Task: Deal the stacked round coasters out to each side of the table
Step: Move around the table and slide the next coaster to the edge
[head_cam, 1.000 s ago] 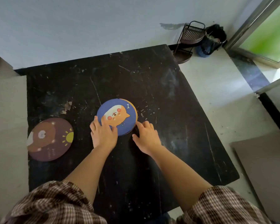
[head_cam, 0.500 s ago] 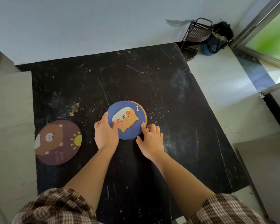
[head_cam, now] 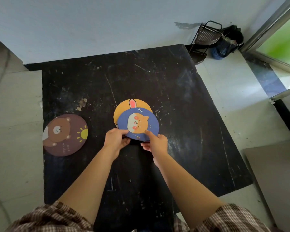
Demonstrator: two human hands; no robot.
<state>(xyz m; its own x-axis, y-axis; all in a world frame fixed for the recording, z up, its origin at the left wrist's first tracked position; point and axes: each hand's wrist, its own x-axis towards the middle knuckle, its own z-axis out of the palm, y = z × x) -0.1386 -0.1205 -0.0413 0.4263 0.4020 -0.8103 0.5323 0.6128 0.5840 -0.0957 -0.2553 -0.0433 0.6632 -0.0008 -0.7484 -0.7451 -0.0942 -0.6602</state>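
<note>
Scuffed black table (head_cam: 182,97) fills my view, set against a pale wall, with tiled floor on both sides. Going left to right: the brown bear coaster (head_cam: 64,134) already lies flat at the table's 9 o'clock edge, so I judge one side dealt. At the centre, my left hand (head_cam: 115,139) pinches the near rim of the blue cat coaster (head_cam: 138,125), thumb on top, fingers closed beneath it; my right hand (head_cam: 156,143) grips the same rim just beside, thumb pressed on the face, fingers curled under. The blue one seems lifted at its near edge and slid toward 6 o'clock off the orange rabbit coaster (head_cam: 124,108), which rests on the table beneath. As I read it, the 12, 3 and 6 o'clock sides remain undealt. Whether more coasters lie under the orange one I cannot tell; most of its picture is covered, and my fingertips under the blue rim are hidden.
</note>
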